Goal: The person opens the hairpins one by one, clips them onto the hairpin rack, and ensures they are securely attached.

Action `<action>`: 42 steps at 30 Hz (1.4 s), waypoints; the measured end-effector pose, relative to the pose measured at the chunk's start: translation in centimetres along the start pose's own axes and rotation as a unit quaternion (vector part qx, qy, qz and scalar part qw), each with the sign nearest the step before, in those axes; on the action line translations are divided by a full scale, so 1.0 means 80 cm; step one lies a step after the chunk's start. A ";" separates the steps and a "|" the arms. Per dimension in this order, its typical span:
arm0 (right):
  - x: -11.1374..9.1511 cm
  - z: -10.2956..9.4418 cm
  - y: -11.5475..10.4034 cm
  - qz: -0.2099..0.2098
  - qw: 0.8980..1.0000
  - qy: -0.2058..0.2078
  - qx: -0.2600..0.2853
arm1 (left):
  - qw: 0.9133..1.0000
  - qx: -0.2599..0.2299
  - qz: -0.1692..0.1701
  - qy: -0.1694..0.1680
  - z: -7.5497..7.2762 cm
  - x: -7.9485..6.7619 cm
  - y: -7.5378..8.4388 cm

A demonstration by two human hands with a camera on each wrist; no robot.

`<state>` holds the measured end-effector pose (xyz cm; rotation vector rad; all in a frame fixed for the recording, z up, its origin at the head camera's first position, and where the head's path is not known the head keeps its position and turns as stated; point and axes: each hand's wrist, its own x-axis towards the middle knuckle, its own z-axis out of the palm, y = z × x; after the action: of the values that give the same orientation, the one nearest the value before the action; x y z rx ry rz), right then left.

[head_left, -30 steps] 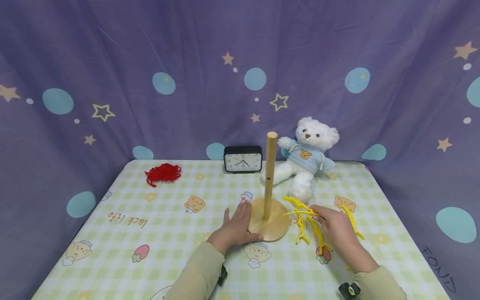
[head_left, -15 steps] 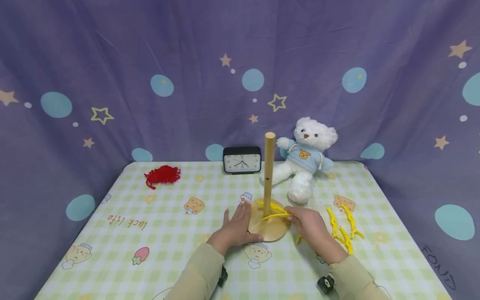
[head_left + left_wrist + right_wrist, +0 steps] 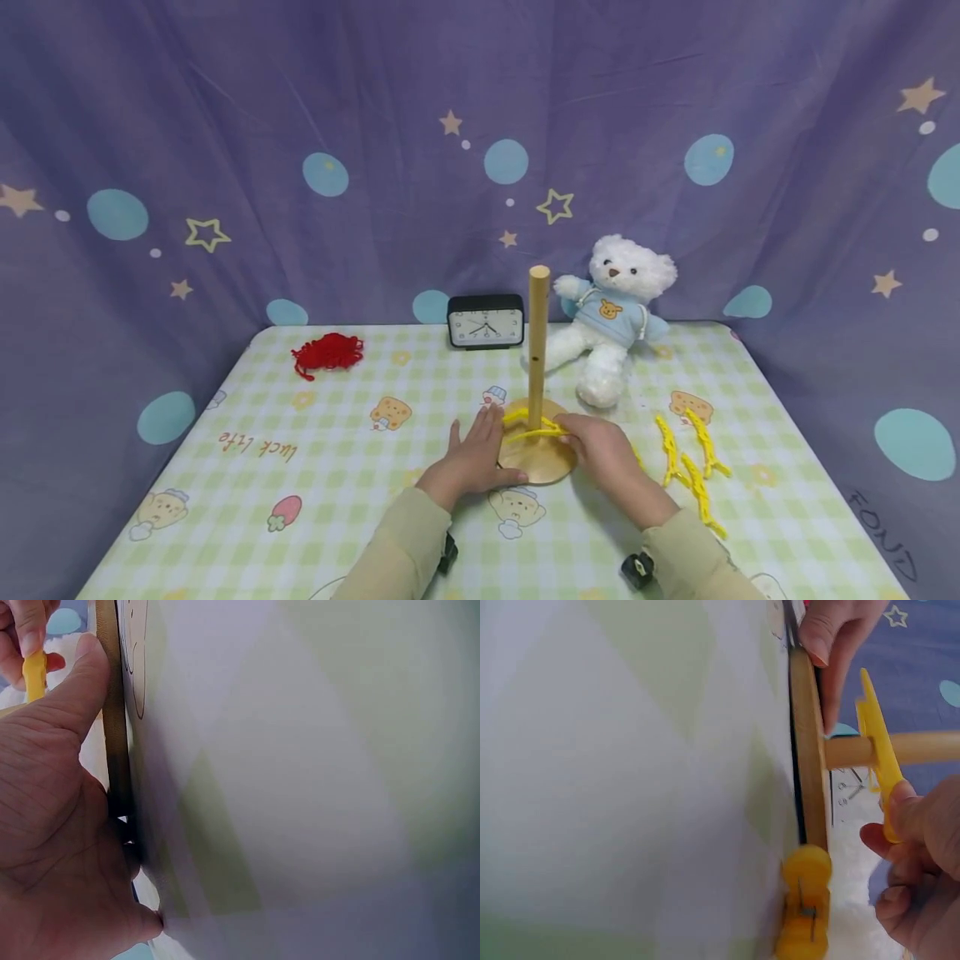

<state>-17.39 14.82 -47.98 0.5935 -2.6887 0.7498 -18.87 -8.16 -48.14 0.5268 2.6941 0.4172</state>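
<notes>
A wooden stand has a round base (image 3: 547,473) and an upright post (image 3: 537,358). My left hand (image 3: 474,460) rests on the base's left edge, fingers extended and thumb at the front; its palm fills the side of the left wrist view. On the right, my right hand (image 3: 602,454) pinches a yellow plastic clip (image 3: 883,746) between thumb and fingers. The clip's spread arms lie on either side of the post, low above the base. Whether they press on the wood I cannot tell.
Several more yellow clips (image 3: 699,493) lie to the right of my right hand; one clip (image 3: 808,904) shows close up, with its spring. Behind the stand are a black alarm clock (image 3: 486,322) and a white teddy bear (image 3: 600,383). Red yarn (image 3: 327,353) lies back left.
My right hand has carried the clip leftward from beside the stand until its arms straddle the post. Over the last half second it shifted slightly further left. The left hand stays on the base.
</notes>
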 end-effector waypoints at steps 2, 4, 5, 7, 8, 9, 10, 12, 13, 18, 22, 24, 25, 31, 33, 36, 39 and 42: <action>-0.002 -0.001 0.002 -0.001 1.000 -0.003 0.004 | 1.000 -0.001 -0.001 0.000 0.000 0.000 0.001; -0.002 -0.003 0.003 -0.003 1.000 -0.008 0.013 | 1.000 -0.001 0.000 0.003 -0.001 -0.001 0.002; -0.003 -0.004 0.004 -0.005 1.000 -0.013 0.016 | 1.000 0.000 0.000 0.005 -0.002 -0.001 0.002; -0.003 -0.006 0.004 -0.006 0.999 -0.026 0.020 | 1.000 -0.001 0.002 0.010 -0.003 -0.003 0.003; -0.003 -0.008 0.004 -0.003 0.999 -0.034 0.021 | 1.000 0.000 0.003 0.012 -0.003 -0.004 0.003; -0.003 -0.010 0.004 0.004 0.999 -0.041 0.023 | 1.000 0.001 0.006 0.013 -0.004 -0.004 0.004; -0.004 -0.011 0.004 0.012 0.998 -0.049 0.024 | 1.000 0.002 0.007 0.014 -0.004 -0.004 0.003; -0.007 -0.015 0.005 0.029 0.998 -0.060 0.024 | 1.000 0.003 0.009 0.015 -0.003 -0.004 0.003; -0.009 -0.018 0.006 0.036 0.997 -0.062 0.023 | 1.000 0.003 0.010 0.014 -0.002 -0.003 0.002; -0.024 -0.034 0.013 0.055 0.997 -0.058 0.016 | 1.000 0.001 0.003 0.007 0.005 0.004 -0.004; -0.038 -0.048 0.025 0.079 0.995 -0.055 0.014 | 1.000 0.003 -0.002 0.007 0.013 0.010 -0.010; -0.045 -0.055 0.032 0.095 0.994 -0.050 0.015 | 1.000 0.000 -0.001 0.011 0.016 0.013 -0.012; -0.049 -0.058 0.036 0.102 0.994 -0.048 0.012 | 1.000 -0.001 -0.001 0.013 0.017 0.013 -0.012; -0.071 -0.078 0.057 0.133 0.990 -0.036 0.018 | 1.000 0.005 -0.002 0.010 0.015 0.011 -0.011; -0.078 -0.085 0.063 0.144 0.989 -0.035 0.018 | 1.000 0.004 0.000 0.010 0.012 0.009 -0.009; -0.086 -0.095 0.072 0.155 0.987 -0.032 0.008 | 1.000 0.002 0.000 0.005 0.008 0.006 -0.007; -0.093 -0.104 0.081 0.162 0.986 -0.028 -0.005 | 1.000 -0.003 0.000 0.008 0.008 0.006 -0.006; -0.100 -0.112 0.091 0.175 0.984 -0.026 -0.019 | 1.000 -0.001 -0.001 0.008 0.011 0.009 -0.008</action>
<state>-12.25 27.83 -46.71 0.1296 -2.8860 0.7749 -19.28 -8.23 -49.36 0.5221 2.7092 0.4246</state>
